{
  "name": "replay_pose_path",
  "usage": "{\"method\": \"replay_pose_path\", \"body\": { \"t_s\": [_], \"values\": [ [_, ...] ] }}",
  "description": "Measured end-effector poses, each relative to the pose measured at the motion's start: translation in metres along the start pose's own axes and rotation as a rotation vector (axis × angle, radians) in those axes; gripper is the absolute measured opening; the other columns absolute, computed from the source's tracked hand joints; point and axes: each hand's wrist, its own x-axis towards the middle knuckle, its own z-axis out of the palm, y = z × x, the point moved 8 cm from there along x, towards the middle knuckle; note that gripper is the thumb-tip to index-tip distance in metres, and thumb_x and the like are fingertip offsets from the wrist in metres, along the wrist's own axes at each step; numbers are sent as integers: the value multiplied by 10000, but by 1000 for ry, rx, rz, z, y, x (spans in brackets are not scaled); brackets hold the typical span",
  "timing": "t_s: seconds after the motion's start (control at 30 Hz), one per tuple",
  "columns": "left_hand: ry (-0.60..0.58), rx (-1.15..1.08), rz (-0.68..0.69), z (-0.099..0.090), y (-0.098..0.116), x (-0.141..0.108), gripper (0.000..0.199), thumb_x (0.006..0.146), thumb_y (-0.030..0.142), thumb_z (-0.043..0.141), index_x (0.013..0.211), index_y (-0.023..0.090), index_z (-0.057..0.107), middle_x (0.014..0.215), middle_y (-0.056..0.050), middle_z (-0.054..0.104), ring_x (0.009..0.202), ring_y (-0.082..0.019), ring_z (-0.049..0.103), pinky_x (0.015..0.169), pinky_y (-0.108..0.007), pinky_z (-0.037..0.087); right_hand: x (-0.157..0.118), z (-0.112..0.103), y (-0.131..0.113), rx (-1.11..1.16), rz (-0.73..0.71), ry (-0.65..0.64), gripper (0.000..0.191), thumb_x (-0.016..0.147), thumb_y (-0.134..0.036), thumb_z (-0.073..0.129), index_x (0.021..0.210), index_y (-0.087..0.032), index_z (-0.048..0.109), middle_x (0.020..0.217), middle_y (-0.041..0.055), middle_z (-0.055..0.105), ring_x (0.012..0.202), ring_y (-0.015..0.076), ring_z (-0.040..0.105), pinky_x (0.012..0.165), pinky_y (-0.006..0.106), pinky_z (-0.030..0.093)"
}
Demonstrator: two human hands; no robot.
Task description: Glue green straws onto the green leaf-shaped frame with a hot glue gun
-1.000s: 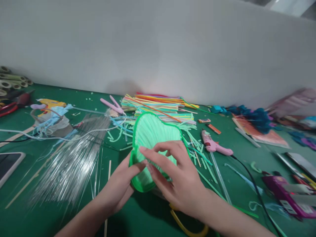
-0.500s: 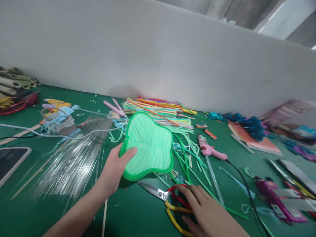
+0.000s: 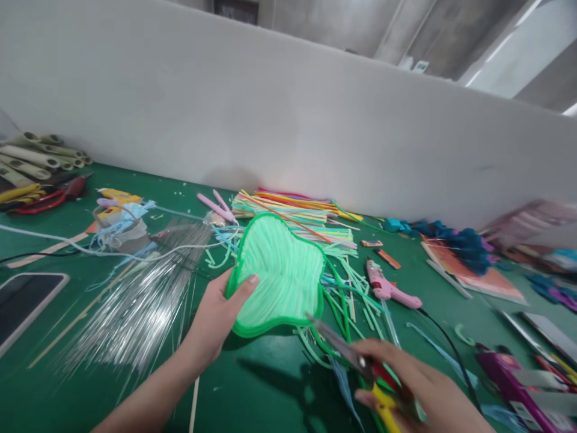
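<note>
My left hand point(image 3: 219, 316) is closed on the lower left edge of a light green, wavy-edged panel point(image 3: 283, 279) with a darker green fuzzy border, its thumb lying on the front. The panel seems made of rows of pipe cleaners and is tilted up above the table. My right hand point(image 3: 419, 382) grips scissors point(image 3: 345, 349) with red and yellow handles, raised off the table. Their blades point up and left, and the tip appears at the panel's lower right edge; whether it touches, I cannot tell. Green pipe cleaners point(image 3: 356, 282) lie scattered behind and right of the panel.
Bundled coloured pipe cleaners point(image 3: 311, 207) lie by the white wall point(image 3: 288, 108). A pink glue gun point(image 3: 390, 288) with a black cord rests on the right. Clear thin strands point(image 3: 144, 307) and a phone point(image 3: 29, 304) are on the left, bamboo pieces point(image 3: 40, 156) farther back.
My right hand has picked the scissors up off the table, and their blades have swung up toward the panel. The left hand still holds the panel. The view has shifted slightly.
</note>
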Motion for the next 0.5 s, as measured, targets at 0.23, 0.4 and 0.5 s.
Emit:
{"method": "replay_pose_path", "body": {
  "t_s": [0.23, 0.4, 0.5],
  "values": [
    [-49, 108, 58, 11, 5, -16, 591, 817, 689, 791, 1142, 195, 799, 1123, -97, 815, 1057, -300, 745, 924, -375, 605, 52, -29, -27, -245, -216, 224, 662, 904, -577, 761, 1368, -182, 505, 1110, 152, 743, 1055, 343, 752, 869, 444, 644],
    [-72, 153, 79, 17, 12, -22, 446, 849, 598, 763, 1072, 213, 802, 983, -63, 807, 927, -254, 715, 823, -329, 574, 72, -32, -37, -320, -288, 328, 369, 1003, -229, 573, 1366, -173, 540, 1039, 104, 775, 911, 258, 757, 787, 360, 628],
    [-91, 171, 93, 21, 19, -24, 361, 810, 538, 773, 973, 218, 812, 880, -50, 793, 857, -249, 696, 779, -329, 565, 77, -30, -42, -387, -374, 354, 359, 956, -164, 532, 1311, -157, 581, 973, 100, 758, 857, 260, 730, 726, 355, 613]
  ]
}}
